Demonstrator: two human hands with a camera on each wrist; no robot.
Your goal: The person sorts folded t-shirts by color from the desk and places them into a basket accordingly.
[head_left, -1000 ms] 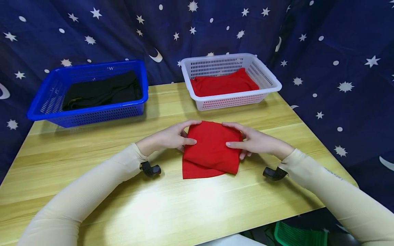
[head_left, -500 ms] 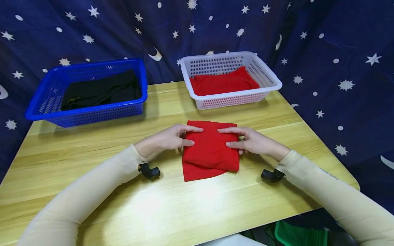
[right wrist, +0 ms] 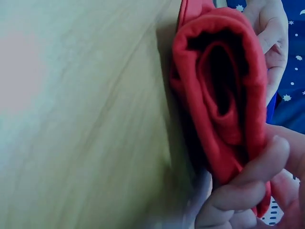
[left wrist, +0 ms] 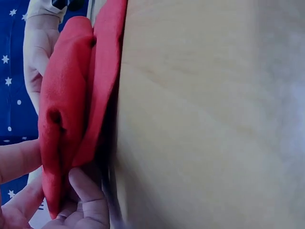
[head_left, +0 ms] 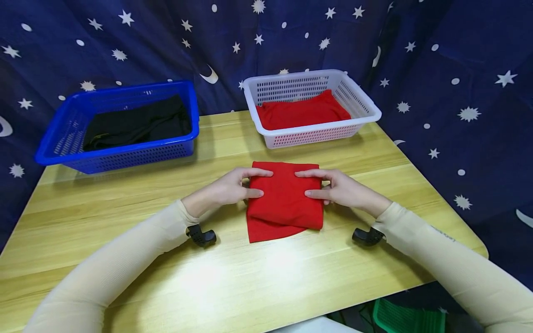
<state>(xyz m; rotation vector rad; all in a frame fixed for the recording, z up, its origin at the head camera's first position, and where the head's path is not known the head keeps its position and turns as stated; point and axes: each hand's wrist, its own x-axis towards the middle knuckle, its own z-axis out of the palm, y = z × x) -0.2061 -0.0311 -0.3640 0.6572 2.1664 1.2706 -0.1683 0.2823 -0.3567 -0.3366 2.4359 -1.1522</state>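
A folded red cloth (head_left: 287, 199) lies at the middle of the table, with a lower layer sticking out at its near left. My left hand (head_left: 231, 187) grips its left side, thumb and index finger on top and the other fingers tucked beneath. On the right side my right hand (head_left: 343, 187) holds it the same way. In the left wrist view, curled fingers (left wrist: 88, 198) reach under the cloth's edge. Seen end-on in the right wrist view, the cloth (right wrist: 257, 90) shows rolled layers around a hollow, with fingers (right wrist: 243, 191) bent against its lower end.
At the back left stands a blue basket (head_left: 137, 155) holding black cloth (head_left: 141, 122). A white basket (head_left: 316, 136) with red cloth (head_left: 304, 113) stands at the back right. A starry curtain (head_left: 233, 27) hangs behind the table (head_left: 166, 286). Below its front edge is a green basket (head_left: 408, 319).
Both index fingers have moved from the cloth's far corners inward onto its top. The right hand's lower fingers have slipped under the cloth. The baskets stay in place.
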